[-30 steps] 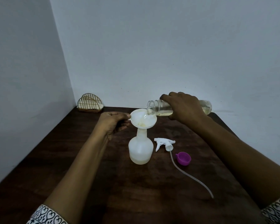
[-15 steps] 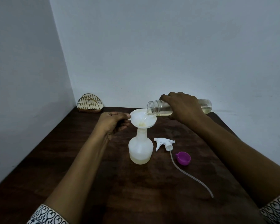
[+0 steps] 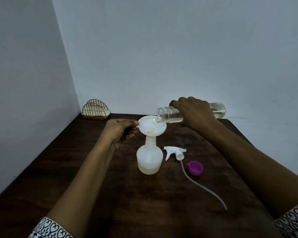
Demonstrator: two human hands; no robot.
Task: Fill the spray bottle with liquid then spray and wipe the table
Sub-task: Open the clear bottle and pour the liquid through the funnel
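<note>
A white translucent spray bottle [image 3: 149, 158] stands upright on the dark wooden table [image 3: 110, 203], with pale yellowish liquid in its bottom part. A white funnel [image 3: 151, 126] sits in its neck. My left hand [image 3: 121, 128] pinches the funnel's rim tab on the left. My right hand [image 3: 194, 114] grips a clear bottle [image 3: 169, 115] tilted almost level, its open mouth over the funnel, yellowish liquid running out. The white trigger spray head [image 3: 175, 152] with its long tube lies on the table just right of the spray bottle.
A purple cap [image 3: 195, 168] lies right of the spray head. A gold wire napkin holder [image 3: 95, 110] stands at the table's far left corner against the wall. Walls close off the left and far sides.
The liquid level in the spray bottle has risen slightly. Both hands and the tilted bottle have stayed in nearly the same place.
</note>
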